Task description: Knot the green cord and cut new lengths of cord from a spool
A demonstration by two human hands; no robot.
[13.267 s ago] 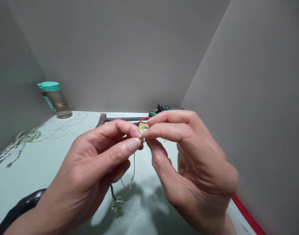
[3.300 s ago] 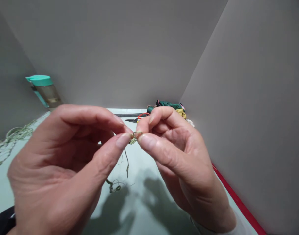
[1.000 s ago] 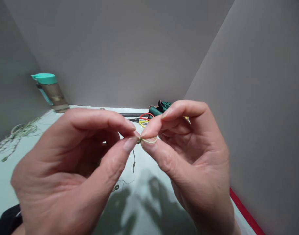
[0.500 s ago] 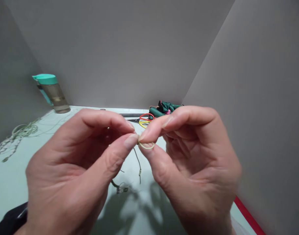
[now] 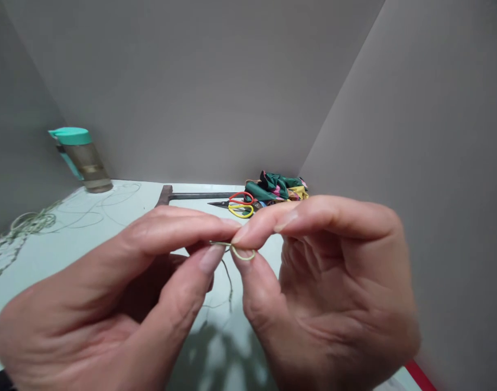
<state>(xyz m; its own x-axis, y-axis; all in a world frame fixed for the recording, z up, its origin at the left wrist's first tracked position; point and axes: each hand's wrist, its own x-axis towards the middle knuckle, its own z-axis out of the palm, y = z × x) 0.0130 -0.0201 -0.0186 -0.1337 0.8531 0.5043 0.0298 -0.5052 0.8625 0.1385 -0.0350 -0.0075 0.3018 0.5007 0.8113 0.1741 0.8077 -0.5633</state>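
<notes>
Between my two hands is a thin pale-green cord [image 5: 248, 257], bent into a small loop at the fingertips. My left hand [image 5: 121, 293] pinches its left part between thumb and index finger, and a short stretch lies across the thumbnail. My right hand [image 5: 333, 293] pinches the cord at the loop with thumb and index finger. The fingertips of both hands almost meet. A thin dark cord end [image 5: 229, 282] dangles below them; whether it is the same cord I cannot tell. The rest of the cord is hidden behind my left hand.
Scissors [image 5: 240, 205] with red and yellow handles lie beyond my hands, beside a hammer-like tool [image 5: 203, 196] and a green patterned cloth bundle [image 5: 272, 187]. A teal-lidded bottle [image 5: 83, 163] stands back left. Tangled green cords [image 5: 32, 224] lie at left. Grey walls enclose the table.
My left hand has shifted left and flattened, showing a stretch of cord across its thumb. My right hand has moved slightly right and down. The loop remains pinched; the hammer-like tool shows more.
</notes>
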